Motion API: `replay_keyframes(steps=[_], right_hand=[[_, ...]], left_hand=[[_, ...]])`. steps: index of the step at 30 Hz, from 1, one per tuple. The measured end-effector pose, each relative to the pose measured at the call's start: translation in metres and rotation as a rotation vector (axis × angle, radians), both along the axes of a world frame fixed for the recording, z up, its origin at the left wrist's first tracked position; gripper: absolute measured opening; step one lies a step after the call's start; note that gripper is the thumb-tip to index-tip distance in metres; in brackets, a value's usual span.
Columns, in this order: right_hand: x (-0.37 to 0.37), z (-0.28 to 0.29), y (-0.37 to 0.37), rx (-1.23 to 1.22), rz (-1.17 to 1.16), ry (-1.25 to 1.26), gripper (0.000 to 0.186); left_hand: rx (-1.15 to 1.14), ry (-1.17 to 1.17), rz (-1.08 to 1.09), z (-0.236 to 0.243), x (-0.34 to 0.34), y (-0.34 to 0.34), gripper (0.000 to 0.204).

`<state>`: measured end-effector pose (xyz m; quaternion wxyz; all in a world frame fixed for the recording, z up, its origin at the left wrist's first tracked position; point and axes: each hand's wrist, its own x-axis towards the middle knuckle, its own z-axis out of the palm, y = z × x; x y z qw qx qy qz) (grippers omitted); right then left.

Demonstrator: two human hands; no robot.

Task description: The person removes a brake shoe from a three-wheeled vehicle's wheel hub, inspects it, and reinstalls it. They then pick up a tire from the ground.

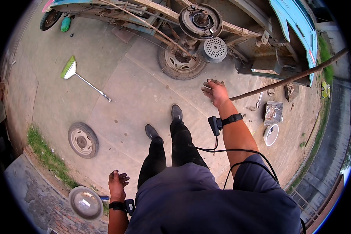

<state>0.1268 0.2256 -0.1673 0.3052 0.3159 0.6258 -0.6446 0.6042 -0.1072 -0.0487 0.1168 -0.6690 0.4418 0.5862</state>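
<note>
My right hand (pixel 215 92) reaches forward, fingers apart and holding nothing, its fingertips pointing towards the vehicle's underside. Beyond it stands a grey round piece with a perforated top (pixel 215 50), possibly a stool. A rusty brake hub assembly (pixel 200 22) hangs exposed on the vehicle's axle. Partly beneath the axle lies a wheel with a tyre (pixel 179 66). Low at the left, my left hand (pixel 118 184) hangs by my side, fingers loosely spread with nothing in them. Closest to that hand are a shallow grey metal basin (pixel 86 202) and a loose wheel (pixel 83 140).
A long brown pole (pixel 288 80) slants from beside my right wrist to the far right. To the right are a metal tray (pixel 273 113), a white bucket (pixel 271 135) and a wrench (pixel 259 100). A green-bristled broom (pixel 69 69) lies left. The blue vehicle body (pixel 290 19) overhangs the far side.
</note>
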Motion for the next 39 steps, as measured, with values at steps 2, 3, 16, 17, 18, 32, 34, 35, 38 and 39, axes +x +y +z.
replay_keyframes(steps=[2,3,16,17,18,32,34,35,38,39], right_hand=[[0.009,-0.006,0.001,0.026,0.054,-0.014,0.03],[0.014,-0.009,0.001,0.049,0.096,-0.019,0.029],[0.131,-0.031,0.001,0.335,0.857,0.01,0.032],[0.137,-0.033,0.003,0.319,0.858,-0.001,0.032],[0.142,-0.037,0.005,0.303,0.86,-0.012,0.033],[0.143,-0.027,-0.002,0.291,0.808,-0.008,0.031],[0.145,-0.028,-0.003,0.284,0.801,-0.029,0.032],[0.146,-0.029,-0.004,0.28,0.798,-0.038,0.032],[0.148,-0.028,-0.006,0.281,0.798,-0.052,0.032],[0.148,-0.027,-0.006,0.283,0.799,-0.051,0.032]], left_hand=[[0.0,0.001,-0.001,0.0,0.001,0.0,0.053],[-0.001,0.002,-0.001,0.0,0.002,0.0,0.053],[-0.006,0.026,0.004,0.003,-0.002,-0.006,0.05],[-0.011,0.026,0.017,0.004,-0.003,-0.006,0.048],[-0.015,0.026,0.031,0.005,-0.003,-0.006,0.045],[-0.004,0.036,-0.029,0.001,0.001,-0.011,0.052],[-0.003,0.042,-0.029,0.0,0.003,-0.012,0.052],[-0.003,0.046,-0.029,-0.001,0.004,-0.013,0.052],[-0.004,0.044,-0.026,0.0,0.003,-0.013,0.052],[-0.005,0.04,-0.024,0.001,0.002,-0.013,0.052]])
